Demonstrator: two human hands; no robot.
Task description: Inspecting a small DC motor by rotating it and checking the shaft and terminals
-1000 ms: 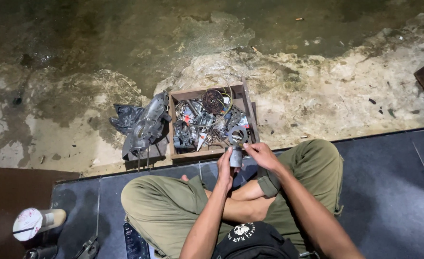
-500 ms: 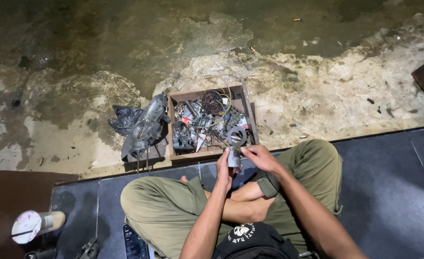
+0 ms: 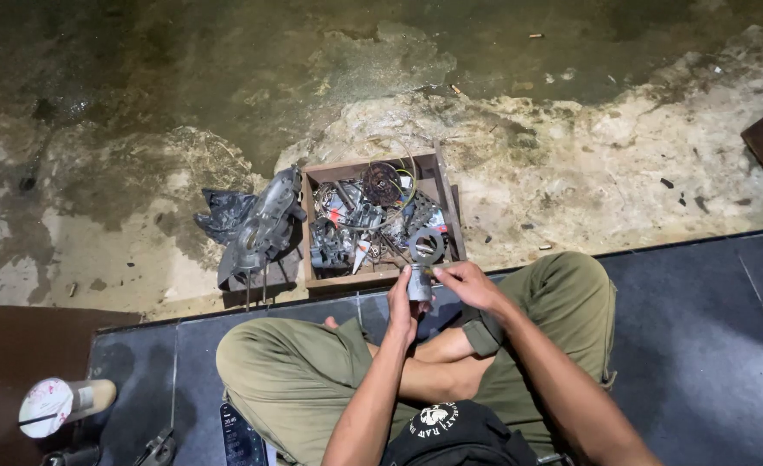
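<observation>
Metal part, a small grey cylinder, stands upright between the person's two hands, just past the crossed knees and just short of the near wall of the box; its long axis runs roughly up and down, top end toward the box. Going from big to small: the floor ahead is rough, stained concrete, and the person sits cross-legged on a dark tiled step at its edge. The wooden box lies on the concrete straight ahead of the knees, packed with grey metal pieces, wires and a dark round coil at its far side. Touching the box's left wall lies a grey casing on a dark bag. Far to the left, near the step's corner, lies a white-capped bottle, well apart from the hands. The left hand is closed around the part from below and the left, thumb up its side. The right hand comes in from the right, fingers pinched narrow at the part's upper end, so both hands touch it, the left carrying it. A ring-shaped piece in the box sits just beyond the part's top
</observation>
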